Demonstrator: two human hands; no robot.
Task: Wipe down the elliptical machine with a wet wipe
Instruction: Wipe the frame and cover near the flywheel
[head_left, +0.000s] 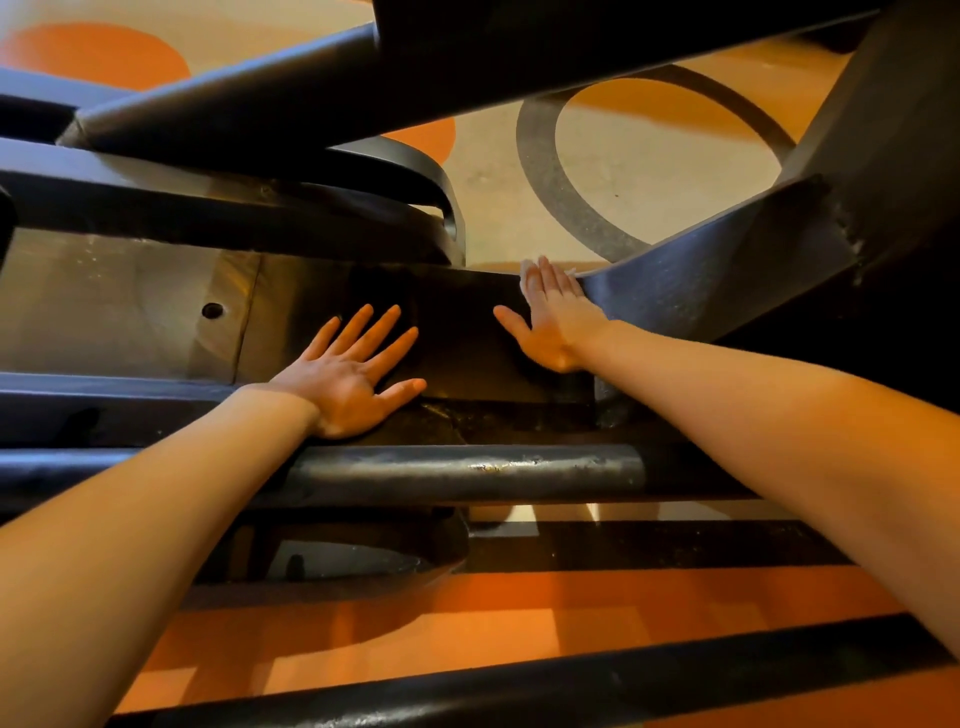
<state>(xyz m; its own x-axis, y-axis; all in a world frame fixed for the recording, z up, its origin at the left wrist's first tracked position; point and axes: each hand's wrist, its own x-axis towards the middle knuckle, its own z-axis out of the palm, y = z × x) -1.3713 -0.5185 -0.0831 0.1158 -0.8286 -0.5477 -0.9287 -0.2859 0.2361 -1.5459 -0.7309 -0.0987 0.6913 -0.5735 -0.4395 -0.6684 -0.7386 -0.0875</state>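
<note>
2 hands: left hand (353, 374), right hand (553, 317); 1 elliptical machine (467, 470).

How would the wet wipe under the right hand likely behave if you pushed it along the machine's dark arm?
Only a white edge of the wipe shows past the flat right hand, so it looks thin and probably floppy. Unpressed, it might bunch rather than slide along the arm.

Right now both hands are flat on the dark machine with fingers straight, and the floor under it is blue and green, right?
Not quite. The head view shows the floor is tan and orange, not blue and green. The left hand and right hand do lie flat on the dark machine, fingers straight.
</note>
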